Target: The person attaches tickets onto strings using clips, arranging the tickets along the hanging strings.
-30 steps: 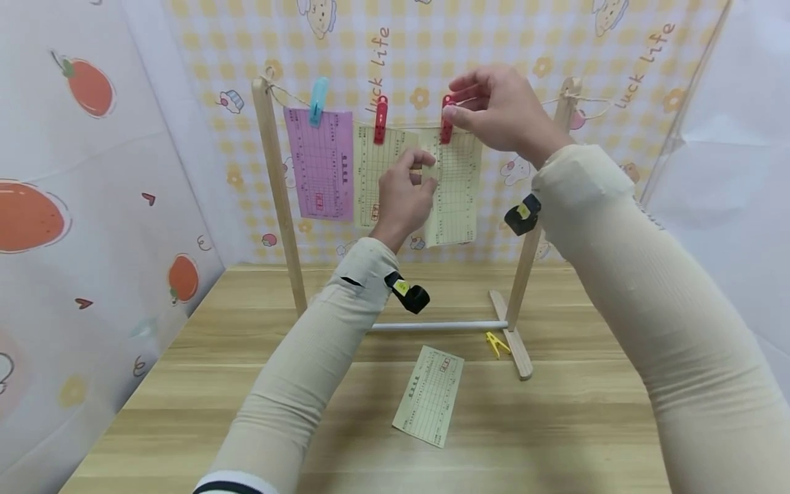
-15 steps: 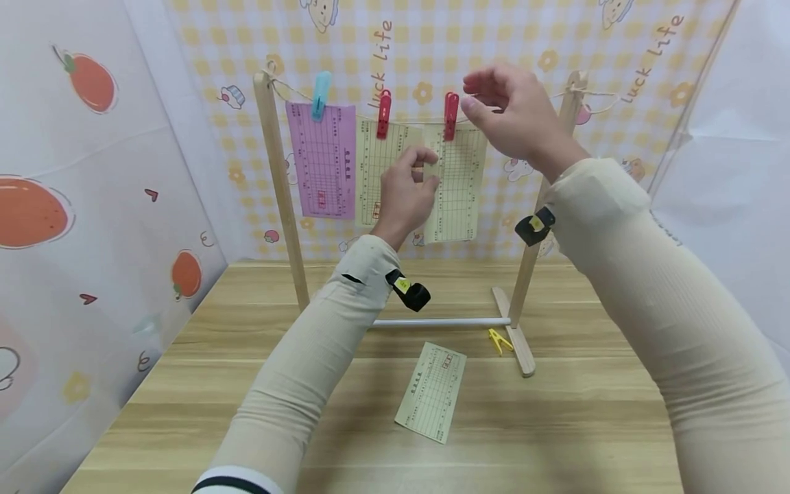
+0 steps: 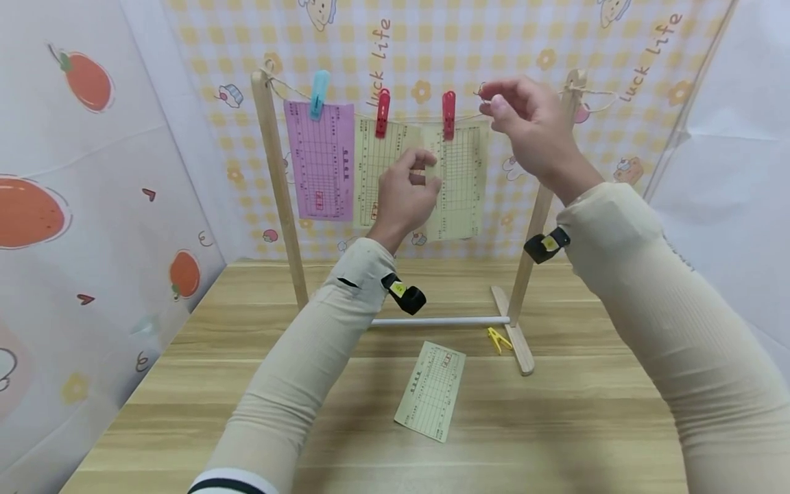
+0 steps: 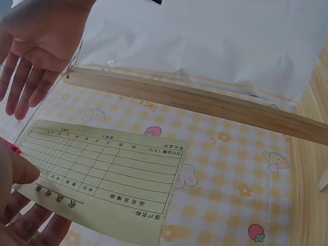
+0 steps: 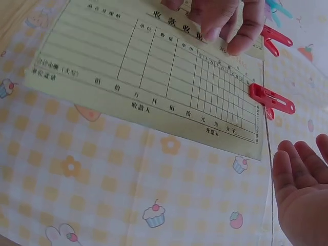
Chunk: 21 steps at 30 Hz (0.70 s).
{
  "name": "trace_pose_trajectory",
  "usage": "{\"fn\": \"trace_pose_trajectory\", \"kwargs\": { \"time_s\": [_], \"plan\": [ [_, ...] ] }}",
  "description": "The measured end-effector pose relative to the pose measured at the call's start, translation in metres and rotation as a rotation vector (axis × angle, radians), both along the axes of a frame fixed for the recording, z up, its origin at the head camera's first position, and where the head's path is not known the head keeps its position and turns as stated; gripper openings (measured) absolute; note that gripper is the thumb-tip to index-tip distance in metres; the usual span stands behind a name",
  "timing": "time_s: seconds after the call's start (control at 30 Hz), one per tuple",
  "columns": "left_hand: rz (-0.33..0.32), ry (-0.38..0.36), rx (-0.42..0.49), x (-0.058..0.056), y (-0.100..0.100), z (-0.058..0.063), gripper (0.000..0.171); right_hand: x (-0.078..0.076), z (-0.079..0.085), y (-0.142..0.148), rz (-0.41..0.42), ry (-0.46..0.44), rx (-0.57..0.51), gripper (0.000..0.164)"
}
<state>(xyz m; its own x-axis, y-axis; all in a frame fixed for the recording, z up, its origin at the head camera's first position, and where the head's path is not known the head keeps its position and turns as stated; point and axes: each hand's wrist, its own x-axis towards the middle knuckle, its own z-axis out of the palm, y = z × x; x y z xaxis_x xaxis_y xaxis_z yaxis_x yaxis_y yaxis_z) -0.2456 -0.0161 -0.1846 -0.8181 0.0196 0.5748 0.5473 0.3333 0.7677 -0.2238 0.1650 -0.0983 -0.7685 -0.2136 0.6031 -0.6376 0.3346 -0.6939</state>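
A yellow receipt [image 3: 463, 182] hangs from the string under a red clothespin [image 3: 449, 115]. My left hand [image 3: 404, 195] holds it near its left edge. In the left wrist view the thumb lies in front of the receipt, with other fingers [image 4: 48, 230] partly hidden at its edge. To the right of the clothespin is my right hand [image 3: 533, 127], raised beside the string, its fingers loosely bent and apart with nothing held. Another yellow receipt [image 3: 367, 165] under a red clothespin [image 3: 383, 113] is partly covered by my left hand.
A purple receipt [image 3: 321, 161] hangs at the left from a blue clothespin [image 3: 319, 95]. Wooden posts [image 3: 278, 165] carry the string. On the table [image 3: 555, 425] lie a loose yellow receipt [image 3: 431, 391] and a yellow clothespin [image 3: 498, 340], beside the rack's right foot [image 3: 521, 350].
My right hand has let go of the right red clothespin and drawn away to the right. The clothespin stays on the string and receipt. My left hand has hardly moved.
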Motion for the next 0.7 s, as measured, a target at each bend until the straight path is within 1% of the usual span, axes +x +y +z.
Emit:
{"fn": "trace_pose_trajectory", "kwargs": {
  "time_s": [0.1, 0.23, 0.33, 0.4, 0.6, 0.7],
  "plan": [
    [-0.019, -0.010, 0.005, 0.003, -0.003, -0.001, 0.022, 0.004, -0.005, 0.004, 0.041, -0.013, -0.049, 0.035],
    [-0.027, -0.022, 0.000, 0.007, -0.008, -0.003, 0.024, 0.008, -0.012, 0.009, 0.086, -0.044, -0.104, 0.038],
    [-0.023, -0.015, -0.007, 0.009, -0.012, -0.005, 0.027, 0.009, -0.018, 0.012, 0.119, -0.066, -0.158, 0.038],
    [-0.033, -0.011, -0.002, 0.010, -0.014, -0.006, 0.029, 0.010, -0.022, 0.015, 0.133, -0.074, -0.185, 0.038],
    [-0.093, -0.035, 0.047, 0.012, -0.021, -0.009, 0.031, 0.011, -0.041, 0.022, 0.145, -0.055, -0.194, 0.040],
    [-0.102, -0.040, 0.041, 0.013, -0.025, -0.012, 0.033, 0.011, -0.050, 0.026, 0.169, -0.056, -0.212, 0.043]
  ]
}}
